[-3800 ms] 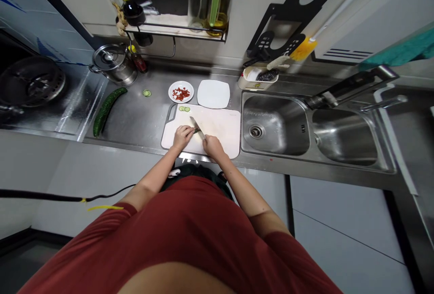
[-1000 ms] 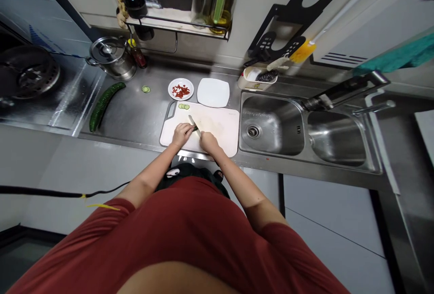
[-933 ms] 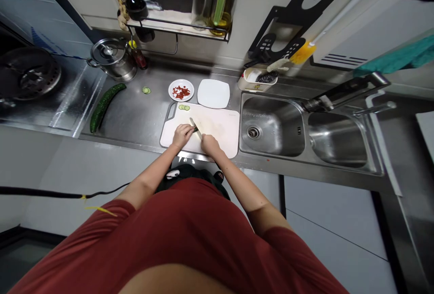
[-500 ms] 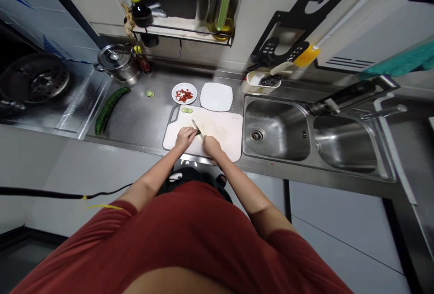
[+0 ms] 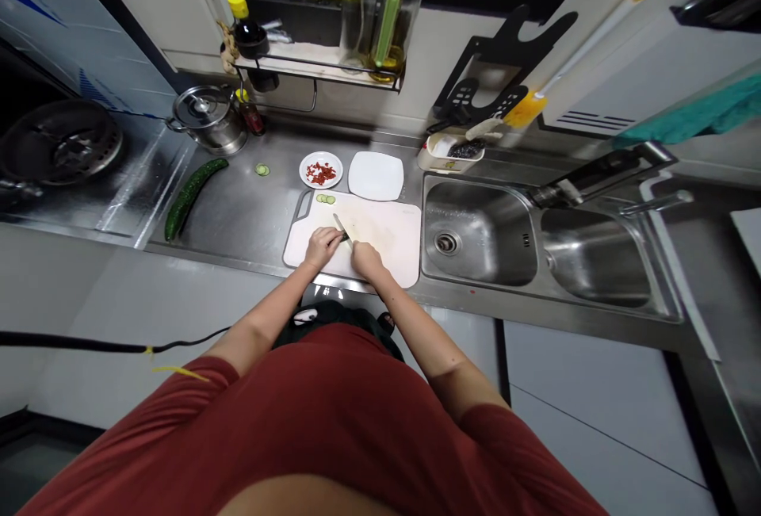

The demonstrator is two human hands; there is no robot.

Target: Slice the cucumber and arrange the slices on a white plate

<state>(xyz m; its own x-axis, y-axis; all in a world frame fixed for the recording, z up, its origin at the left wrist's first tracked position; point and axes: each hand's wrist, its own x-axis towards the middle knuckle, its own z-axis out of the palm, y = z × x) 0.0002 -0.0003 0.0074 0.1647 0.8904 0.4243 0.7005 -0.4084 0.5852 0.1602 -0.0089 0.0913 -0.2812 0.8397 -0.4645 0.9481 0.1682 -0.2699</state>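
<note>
My right hand [image 5: 367, 260] grips a knife [image 5: 341, 223] by its handle, the blade pointing up and to the left over the white cutting board [image 5: 386, 246]. Closed over a short dark green piece of cucumber [image 5: 345, 237] is my left hand [image 5: 322, 246], its fingertips right beside the blade. Most of that piece is hidden by the fingers. A few pale cucumber slices [image 5: 325, 199] lie at the board's upper left corner. Off to the left, a long cucumber [image 5: 193, 195] rests on the steel counter, and more slices [image 5: 262, 170] lie between it and the board.
Behind the board stand a plate of chopped red pieces [image 5: 321, 171] and a white square plate [image 5: 376, 176]. A double sink [image 5: 481, 227] adjoins on the right. A lidded pot [image 5: 208, 120] and a small bottle [image 5: 250, 113] stand at the back left, below a wall rack [image 5: 321, 64].
The camera view has tilted slightly, shifting the whole scene a little. Both hands keep nearly the same place on the board, with the knife still against the cucumber piece.
</note>
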